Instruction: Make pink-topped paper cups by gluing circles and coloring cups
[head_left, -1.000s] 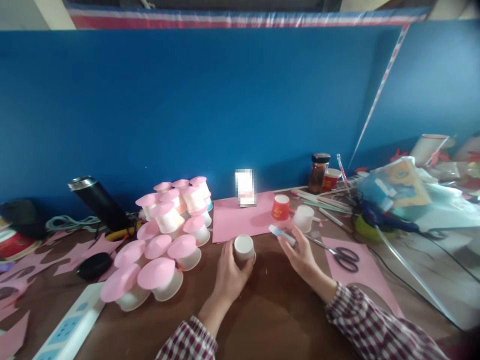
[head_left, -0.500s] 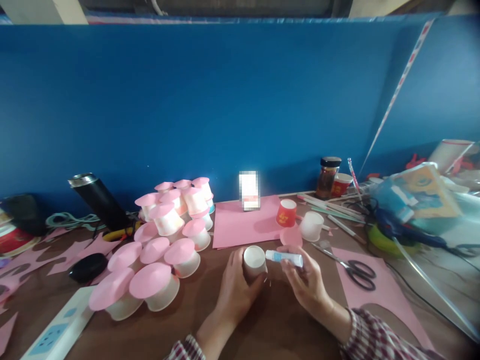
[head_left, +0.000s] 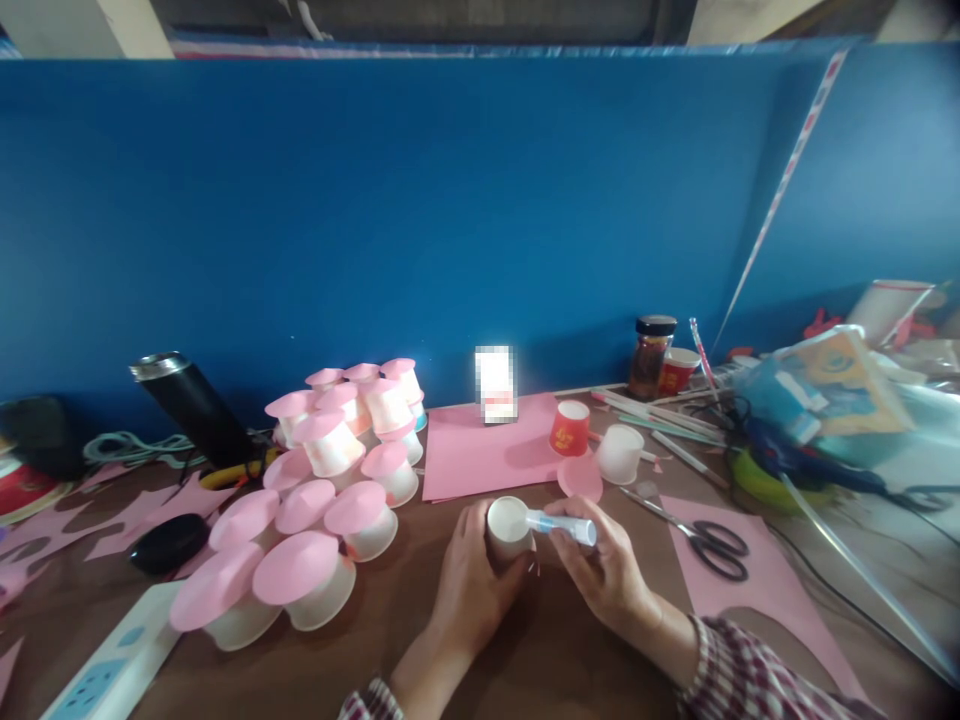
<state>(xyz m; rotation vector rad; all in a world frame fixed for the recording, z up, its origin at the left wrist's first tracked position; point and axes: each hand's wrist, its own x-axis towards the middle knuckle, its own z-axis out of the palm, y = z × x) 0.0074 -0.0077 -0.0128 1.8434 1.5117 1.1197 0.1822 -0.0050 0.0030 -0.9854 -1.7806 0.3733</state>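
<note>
The left hand (head_left: 469,590) wraps around a small white cup (head_left: 508,527) standing upside down on the table, so its flat bottom faces up. The right hand (head_left: 611,580) pinches a glue stick (head_left: 561,526), its tip touching that bottom. Just beyond the right hand lies a pink paper disc (head_left: 580,478).

Both hands are bare, with no gloves, rings or watch showing. The left hand (head_left: 469,590) comes out of a sleeve (head_left: 367,700) in a red, white and dark check, of which only the cuff shows. The right hand (head_left: 611,580) wears the same checked sleeve (head_left: 750,675), its cuff sitting at the wrist and the cloth loose and creased.
</note>
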